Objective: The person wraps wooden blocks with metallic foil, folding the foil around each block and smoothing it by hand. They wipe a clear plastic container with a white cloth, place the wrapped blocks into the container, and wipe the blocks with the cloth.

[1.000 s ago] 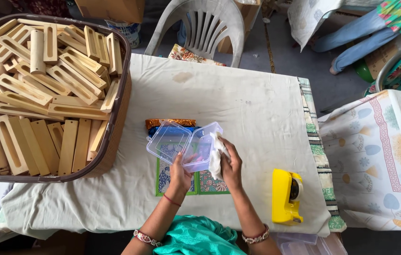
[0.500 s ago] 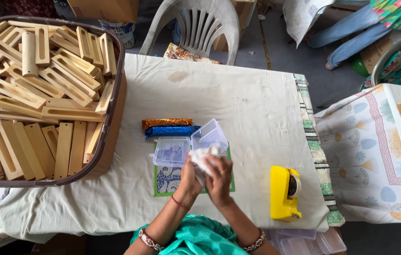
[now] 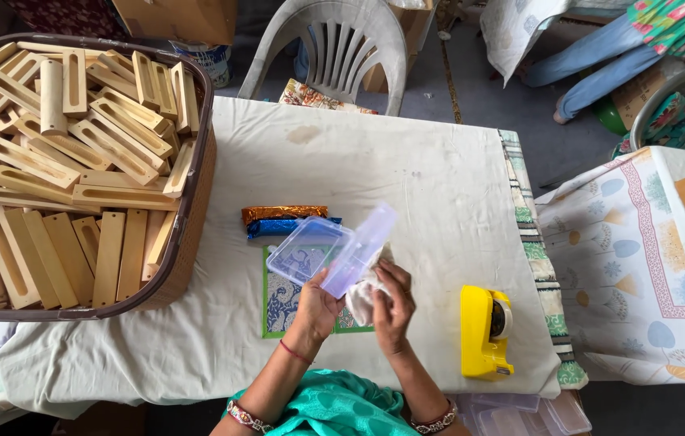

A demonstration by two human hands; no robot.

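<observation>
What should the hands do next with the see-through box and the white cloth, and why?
Probably rub the white cloth along the open lid: the left hand holds the clear box open, and the right hand presses the cloth beside it.

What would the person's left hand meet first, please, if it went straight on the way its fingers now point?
The left hand already grips the clear plastic box. Straight on past it, up the table, lie the blue and orange foil packets, probably below the hand's height.

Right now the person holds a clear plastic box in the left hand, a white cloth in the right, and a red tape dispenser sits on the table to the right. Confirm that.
Not quite: the head view shows the tape dispenser is yellow, not red. The rest stands: the left hand holds the clear plastic box, the right hand the white cloth.
</observation>
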